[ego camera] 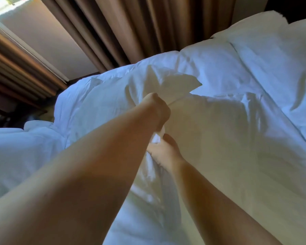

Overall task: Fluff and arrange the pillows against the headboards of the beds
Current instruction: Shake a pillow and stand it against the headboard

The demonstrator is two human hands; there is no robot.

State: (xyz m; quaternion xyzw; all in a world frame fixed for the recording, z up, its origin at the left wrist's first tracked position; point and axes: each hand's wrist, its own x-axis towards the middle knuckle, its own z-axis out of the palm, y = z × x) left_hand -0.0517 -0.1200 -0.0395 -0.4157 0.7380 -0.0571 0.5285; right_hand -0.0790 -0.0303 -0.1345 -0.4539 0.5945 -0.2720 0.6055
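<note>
A large white pillow [219, 138] fills the middle and right of the head view, lying over the white bedding. My left hand [155, 107] grips the pillow's bunched upper edge, where a flap of the case sticks up. Just below it, my right hand [163, 149] holds the same crumpled edge, fingers curled into the fabric. Both forearms reach in from the bottom. Another white pillow [265, 30] lies at the top right of the bed.
White duvet [21, 152] spreads to the left and under the pillow. Brown curtains [140, 27] hang behind the bed, with a bright window [11, 6] at top left. Dark wooden furniture [5, 101] stands at the left edge.
</note>
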